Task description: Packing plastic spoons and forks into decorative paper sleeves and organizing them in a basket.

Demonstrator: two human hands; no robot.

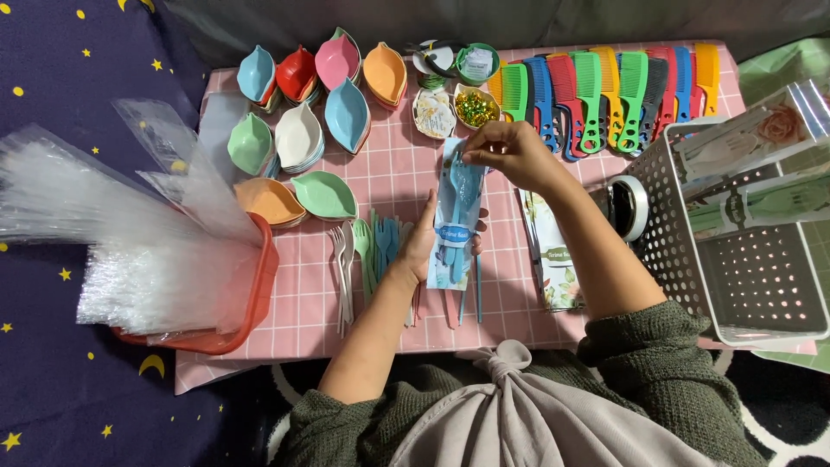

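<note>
Lying upright over the pink checked worktop [380, 186], a clear packet [456, 216] of blue cutlery with a blue oval label is held. Its lower part is clamped in the left hand [425, 242], and its top edge is pinched by the right hand [512, 149]. Floral printed packets [555, 264] lie just beside it.
</note>
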